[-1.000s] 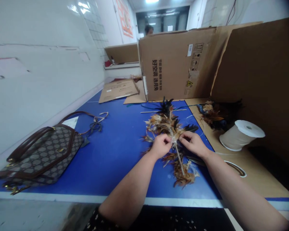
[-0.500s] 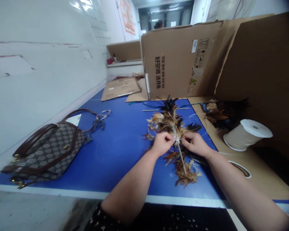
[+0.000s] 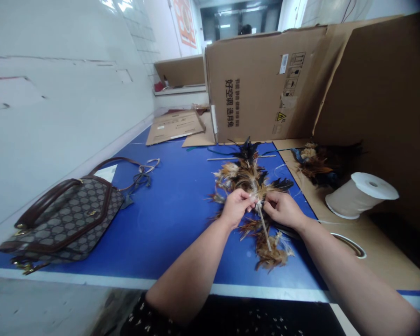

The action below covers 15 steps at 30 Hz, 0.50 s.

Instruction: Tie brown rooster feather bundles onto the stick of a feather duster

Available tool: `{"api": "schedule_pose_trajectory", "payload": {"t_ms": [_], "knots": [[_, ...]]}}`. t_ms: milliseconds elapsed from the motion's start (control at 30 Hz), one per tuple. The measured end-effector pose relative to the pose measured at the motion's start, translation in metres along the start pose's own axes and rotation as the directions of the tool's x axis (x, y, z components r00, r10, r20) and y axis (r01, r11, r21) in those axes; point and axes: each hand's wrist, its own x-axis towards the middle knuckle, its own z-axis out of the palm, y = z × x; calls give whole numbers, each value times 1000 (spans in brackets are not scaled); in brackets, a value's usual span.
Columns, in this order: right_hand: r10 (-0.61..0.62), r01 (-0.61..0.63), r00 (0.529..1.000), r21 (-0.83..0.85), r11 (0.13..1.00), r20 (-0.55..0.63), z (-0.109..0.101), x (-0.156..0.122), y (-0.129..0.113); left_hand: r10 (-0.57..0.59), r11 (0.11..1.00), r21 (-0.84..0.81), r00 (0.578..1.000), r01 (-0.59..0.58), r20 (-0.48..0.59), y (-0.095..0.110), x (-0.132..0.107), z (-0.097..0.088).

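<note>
Brown, tan and black feathers [image 3: 243, 176] lie spread in bunches on the blue table, with a pale flat strip [image 3: 265, 228] running down from their middle. My left hand [image 3: 237, 208] pinches at the whitish joint where feathers and strip meet. Close on its right, my right hand [image 3: 283, 210] has its fingers curled together at the same joint; what lies inside them is hidden. Below the hands, a smaller brown feather bunch [image 3: 271, 258] surrounds the lower end of the strip.
A patterned handbag [image 3: 70, 219] rests on the blue table [image 3: 168, 224] at left. On the right, cardboard carries a white spool [image 3: 360, 196] and a dark feather pile [image 3: 315, 163]. A large cardboard box [image 3: 259, 88] stands behind; flat cardboard [image 3: 175, 126] lies farther left.
My left hand has shifted slightly right and its fingertips now cover more of the whitish joint. My right hand stays nearly in place. The view has moved a little.
</note>
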Motion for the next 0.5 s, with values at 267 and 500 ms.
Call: {"api": "schedule_pose_trajectory", "payload": {"t_ms": [267,500], "knots": [[23,-22,997,-18,1000,68,-6,-2,-4,58,970,242,995,-37,-82,-4,6,-10],[-126,128,992,139,982,-25,-4,-3,-13,269,886,380,962,-264,41,-1,5,-11]]}}
